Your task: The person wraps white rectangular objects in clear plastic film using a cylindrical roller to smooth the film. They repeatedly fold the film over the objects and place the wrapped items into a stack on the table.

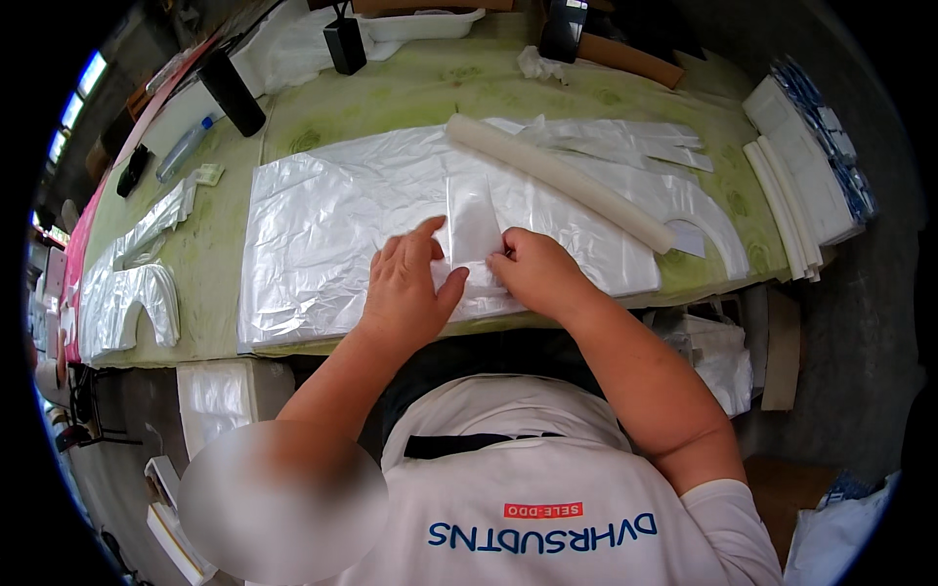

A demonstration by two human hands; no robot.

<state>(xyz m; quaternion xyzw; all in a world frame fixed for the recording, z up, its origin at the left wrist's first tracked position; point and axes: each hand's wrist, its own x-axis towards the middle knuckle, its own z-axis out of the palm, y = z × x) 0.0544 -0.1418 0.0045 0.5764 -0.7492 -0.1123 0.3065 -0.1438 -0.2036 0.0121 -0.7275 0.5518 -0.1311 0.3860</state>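
A narrow folded piece of white plastic sheet (pixel 473 220) lies in front of me on a stack of thin, shiny white plastic sheets (pixel 322 210). My right hand (pixel 537 273) pinches its lower right edge between thumb and fingers. On the other side, my left hand (pixel 403 285) hovers close to the left edge, fingers apart and curved, with nothing gripped. The thumb of that hand points toward the bottom of the fold. A long off-white roll (pixel 562 181) rests slantwise across the sheets, beyond and to the right of my hands.
More cut plastic sheets (pixel 137 293) lie at the table's left. A black cylinder (pixel 232 93), a clear bottle (pixel 184 146) and a black box-shaped object (pixel 344 44) stand or lie farther back. White bundles (pixel 796 176) with blue packets sit at the right edge of the green tablecloth (pixel 410 88).
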